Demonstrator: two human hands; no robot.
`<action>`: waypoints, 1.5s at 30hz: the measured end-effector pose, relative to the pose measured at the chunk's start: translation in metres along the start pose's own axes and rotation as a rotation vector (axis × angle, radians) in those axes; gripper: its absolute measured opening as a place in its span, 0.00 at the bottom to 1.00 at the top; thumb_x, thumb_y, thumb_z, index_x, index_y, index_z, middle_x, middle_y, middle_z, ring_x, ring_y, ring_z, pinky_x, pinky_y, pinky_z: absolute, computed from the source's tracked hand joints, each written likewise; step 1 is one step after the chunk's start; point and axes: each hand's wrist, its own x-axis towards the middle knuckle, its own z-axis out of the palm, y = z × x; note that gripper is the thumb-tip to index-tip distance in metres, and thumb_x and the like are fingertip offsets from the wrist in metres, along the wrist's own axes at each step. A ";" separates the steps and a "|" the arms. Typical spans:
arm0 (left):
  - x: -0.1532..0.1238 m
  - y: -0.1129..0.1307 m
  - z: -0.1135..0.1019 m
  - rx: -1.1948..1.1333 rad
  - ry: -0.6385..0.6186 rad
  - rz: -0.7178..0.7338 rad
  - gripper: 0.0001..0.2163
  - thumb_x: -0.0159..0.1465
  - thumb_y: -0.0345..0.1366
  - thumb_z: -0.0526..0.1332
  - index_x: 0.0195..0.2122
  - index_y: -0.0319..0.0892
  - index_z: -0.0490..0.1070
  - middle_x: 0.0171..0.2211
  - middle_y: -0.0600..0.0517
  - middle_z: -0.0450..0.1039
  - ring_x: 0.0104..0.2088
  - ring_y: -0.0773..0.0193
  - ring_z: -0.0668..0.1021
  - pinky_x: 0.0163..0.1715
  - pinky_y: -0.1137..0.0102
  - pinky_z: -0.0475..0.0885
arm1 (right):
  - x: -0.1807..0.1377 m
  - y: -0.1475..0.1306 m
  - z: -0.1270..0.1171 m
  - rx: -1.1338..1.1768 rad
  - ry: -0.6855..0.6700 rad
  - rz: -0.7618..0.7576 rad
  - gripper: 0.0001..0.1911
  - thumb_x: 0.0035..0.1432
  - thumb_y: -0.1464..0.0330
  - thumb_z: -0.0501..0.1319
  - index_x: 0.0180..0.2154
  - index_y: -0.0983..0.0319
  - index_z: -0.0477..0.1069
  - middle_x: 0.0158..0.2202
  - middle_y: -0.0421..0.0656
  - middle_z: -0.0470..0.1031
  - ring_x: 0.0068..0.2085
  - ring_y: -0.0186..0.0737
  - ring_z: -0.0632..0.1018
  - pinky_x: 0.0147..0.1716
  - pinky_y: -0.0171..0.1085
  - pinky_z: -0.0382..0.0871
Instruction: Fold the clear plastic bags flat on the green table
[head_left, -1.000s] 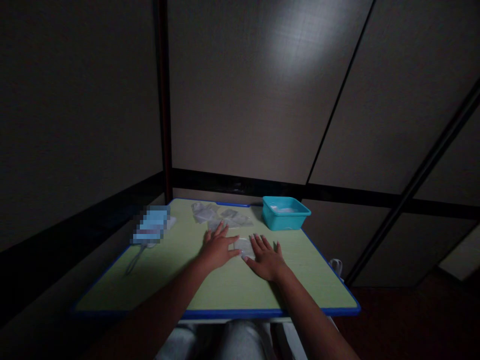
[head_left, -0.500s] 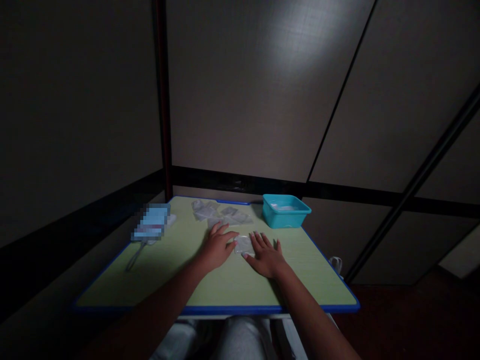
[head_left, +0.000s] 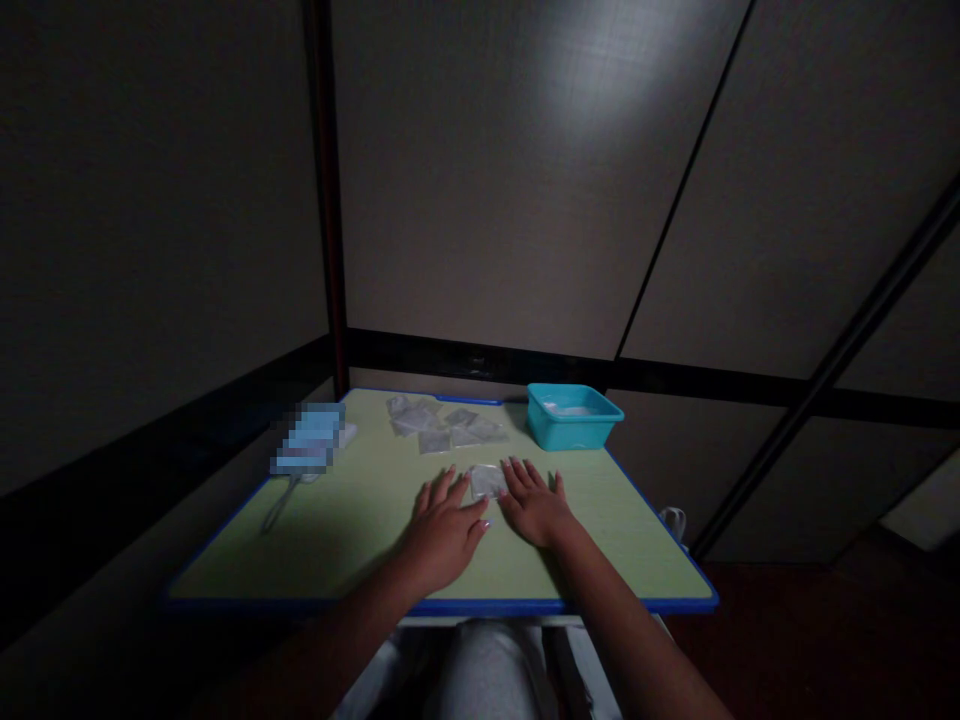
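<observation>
A small clear plastic bag (head_left: 487,481) lies flat on the light green tabletop between my hands. My right hand (head_left: 535,505) rests palm down with its fingers spread, and its fingertips lie over the bag's right edge. At the bag's left side is my left hand (head_left: 446,525), fingers stretched out and holding nothing; its fingertips come close to the left edge, though contact is hard to make out. Beyond the hands, several similar clear bags (head_left: 435,442) are spread over the far part of the table, some overlapping.
A turquoise plastic basket (head_left: 574,432) with pale contents stands at the table's back right. On the left lies a blurred-out light blue item (head_left: 310,438) with a strap loop (head_left: 279,505). The table (head_left: 330,555) has a blue rim, and a panelled wall (head_left: 487,200) rises behind it.
My left hand has drawn back toward me and turned, its fingers now pointing forward beside the bag. My right hand stays nearly in place on the bag's right edge.
</observation>
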 end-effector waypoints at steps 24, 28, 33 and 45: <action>0.005 0.022 0.010 0.057 0.049 -0.041 0.23 0.62 0.52 0.40 0.54 0.52 0.62 0.61 0.48 0.52 0.62 0.50 0.47 0.56 0.49 0.43 | 0.000 0.001 0.000 0.007 -0.003 -0.002 0.30 0.59 0.52 0.27 0.61 0.52 0.27 0.64 0.36 0.29 0.63 0.42 0.36 0.55 0.59 0.28; 0.007 0.028 0.015 0.082 0.023 -0.080 0.29 0.62 0.53 0.38 0.55 0.42 0.61 0.61 0.44 0.51 0.62 0.50 0.46 0.57 0.50 0.44 | 0.002 0.002 0.002 0.010 -0.001 -0.011 0.30 0.59 0.52 0.28 0.61 0.52 0.27 0.64 0.36 0.29 0.63 0.42 0.35 0.54 0.59 0.28; 0.004 0.029 0.018 0.128 0.058 -0.106 0.31 0.62 0.52 0.37 0.54 0.36 0.62 0.60 0.42 0.53 0.62 0.52 0.47 0.57 0.52 0.45 | 0.003 0.002 0.004 0.002 0.010 -0.004 0.30 0.59 0.52 0.28 0.61 0.53 0.28 0.64 0.37 0.30 0.63 0.43 0.36 0.54 0.60 0.28; 0.000 0.029 -0.001 0.119 0.059 -0.067 0.27 0.63 0.50 0.38 0.47 0.40 0.69 0.56 0.43 0.62 0.59 0.53 0.57 0.57 0.52 0.47 | 0.006 0.003 0.006 -0.025 0.000 0.000 0.29 0.60 0.55 0.30 0.61 0.53 0.26 0.64 0.36 0.28 0.63 0.43 0.35 0.54 0.60 0.29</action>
